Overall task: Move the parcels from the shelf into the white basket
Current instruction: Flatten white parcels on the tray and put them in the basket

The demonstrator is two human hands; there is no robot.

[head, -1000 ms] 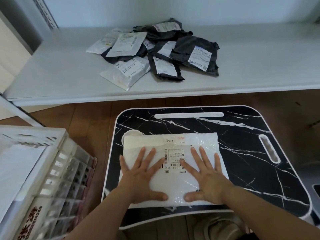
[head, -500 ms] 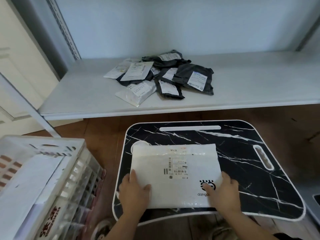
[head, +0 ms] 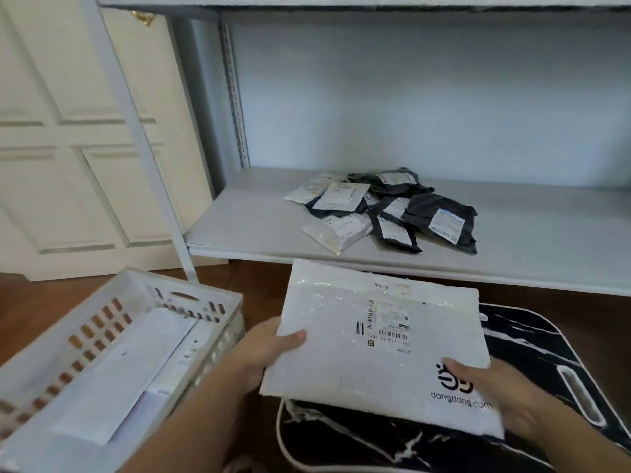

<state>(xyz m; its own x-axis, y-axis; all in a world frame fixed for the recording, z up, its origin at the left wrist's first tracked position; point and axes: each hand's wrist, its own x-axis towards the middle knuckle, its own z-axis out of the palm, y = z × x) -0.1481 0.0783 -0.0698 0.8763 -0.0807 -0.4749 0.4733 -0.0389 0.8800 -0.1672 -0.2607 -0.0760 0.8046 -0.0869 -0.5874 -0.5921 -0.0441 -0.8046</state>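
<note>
Behind, small black and white plastic mailers (head: 379, 209) litter the pale shelf (head: 239, 227), while left hand (head: 263, 353) and right hand (head: 495, 394) grip a large white padded parcel (head: 375, 339) above the black marbled lap table (head: 532, 339), beside the white slotted basket (head: 218, 302).

Up at twelve o'clock a pale blue-grey wall (head: 426, 97) fills the back, evenly lit and soft. At ten o'clock stands a cream panelled door (head: 68, 138), a small gold fitting (head: 143, 18) near its top edge. A white slanting post (head: 136, 138) crosses in front of it, and a perforated metal upright (head: 235, 97) runs down the wall's corner. Low across nine to three o'clock lies reddish-brown wooden floor (head: 30, 302). At five o'clock sits a black marble-patterned lap table (head: 532, 349), white-rimmed.
</note>
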